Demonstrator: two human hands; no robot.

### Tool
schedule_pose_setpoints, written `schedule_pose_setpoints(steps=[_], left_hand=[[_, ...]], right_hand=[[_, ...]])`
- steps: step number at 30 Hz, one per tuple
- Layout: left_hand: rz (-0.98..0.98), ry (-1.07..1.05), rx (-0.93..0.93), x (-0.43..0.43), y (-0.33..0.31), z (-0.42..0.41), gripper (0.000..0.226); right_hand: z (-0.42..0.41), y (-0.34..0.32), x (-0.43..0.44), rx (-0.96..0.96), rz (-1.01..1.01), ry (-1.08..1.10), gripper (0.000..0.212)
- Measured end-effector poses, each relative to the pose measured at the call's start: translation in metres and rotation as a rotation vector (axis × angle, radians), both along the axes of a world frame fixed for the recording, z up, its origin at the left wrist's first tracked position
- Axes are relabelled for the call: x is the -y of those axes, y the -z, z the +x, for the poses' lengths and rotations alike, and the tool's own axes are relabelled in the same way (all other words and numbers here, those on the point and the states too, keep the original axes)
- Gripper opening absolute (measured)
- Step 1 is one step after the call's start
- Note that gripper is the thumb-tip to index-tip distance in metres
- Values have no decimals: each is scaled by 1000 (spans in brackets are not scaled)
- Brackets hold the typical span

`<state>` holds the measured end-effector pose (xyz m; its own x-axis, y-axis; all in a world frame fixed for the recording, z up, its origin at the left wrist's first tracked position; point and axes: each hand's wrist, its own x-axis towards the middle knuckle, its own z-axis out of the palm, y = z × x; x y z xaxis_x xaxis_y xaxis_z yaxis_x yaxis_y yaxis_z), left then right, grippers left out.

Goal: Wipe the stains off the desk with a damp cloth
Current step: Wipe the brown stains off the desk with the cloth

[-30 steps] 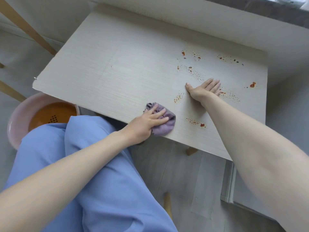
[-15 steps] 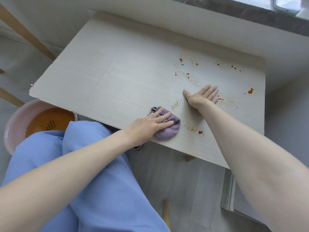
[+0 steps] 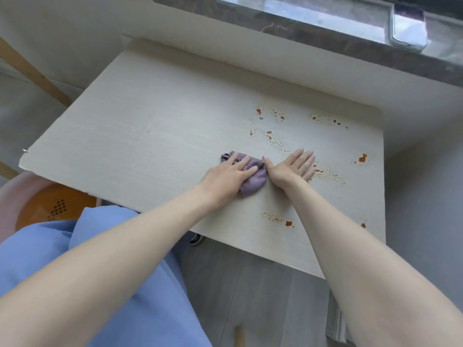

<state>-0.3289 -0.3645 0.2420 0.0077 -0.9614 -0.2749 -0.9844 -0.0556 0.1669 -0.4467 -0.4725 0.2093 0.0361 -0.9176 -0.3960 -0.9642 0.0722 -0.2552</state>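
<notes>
since the earlier frames the cloth is seen carried inward from the front edge of the desk, toward the middle of the surface, until its right side touches the thumb of the right hand. the small patch of specks once seen between the two is no longer in view; whether it is wiped away or only covered cannot be told.

the cloth is pressed flat under the left hand, whose fingers are laid straight and slightly spread across the bunched purple fabric rather than curled round it, likely so that weight is put over a broad patch. the right hand is laid palm down on the bare surface, fingers straight and side by side, thumb splayed, nothing held; it is judged to be set there to steady the desk against the push.

the stains are mostly untouched. orange-red specks are scattered beyond the right hand toward the far right corner, a trail is found just beside its fingertips, a blot lies near the right edge, and a streak sits near the front edge. the work is judged barely begun.

below the left edge a pink basin with an orange inside is kept near, presumably for rinsing. a phone is left on the window sill behind the far edge.
</notes>
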Motion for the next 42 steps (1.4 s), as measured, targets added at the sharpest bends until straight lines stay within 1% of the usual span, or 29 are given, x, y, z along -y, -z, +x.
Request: schedule_pose_setpoints(steps=[3,4,7,9,11,15,17,19,22,25,28,31,34,37,40,42], left_hand=[[-33,-86,38,31,-6,-11,45],[-27,-93,21,32,-4,-11,46],[45,-55,-72,10,4,-1,58],[31,-19,-70,4,6,8,62],[10,-18,-33,19,6,14,61],[12,-139,-63,63,0,10,55],[24,-147,-87,67,1,7,56],[47,-111,-95,57,4,10,59],[42,-50,-79,54,3,22,62],[17,-84,-79,84,1,24,55],[-15,-143,-82,107,1,17,49],[34,-116,-128,98,10,22,58],[28,-52,-156,85,14,40,66],[-6,-32,-113,106,14,49,65],[-45,-49,-17,137,11,40,61],[-46,-70,-2,145,9,35,58]], right_hand=[[0,1,0,13,-10,1,105],[0,1,1,18,-10,1,104],[-2,3,1,19,-29,-14,102],[-3,5,1,22,-27,-19,102],[-3,5,0,28,-21,-20,101],[-8,2,3,32,19,-49,95],[-14,-2,6,17,30,-93,90],[-23,-5,11,21,-20,-131,86],[-33,-11,34,72,-114,-182,86],[-32,-22,66,165,-73,-205,88],[-20,-30,89,133,-16,-279,93],[-13,-33,100,71,78,-369,100],[-9,-27,97,19,148,-481,119],[-6,-17,91,-61,150,-512,139],[-5,-16,94,-95,184,-517,143],[-4,-16,94,-91,181,-510,144]])
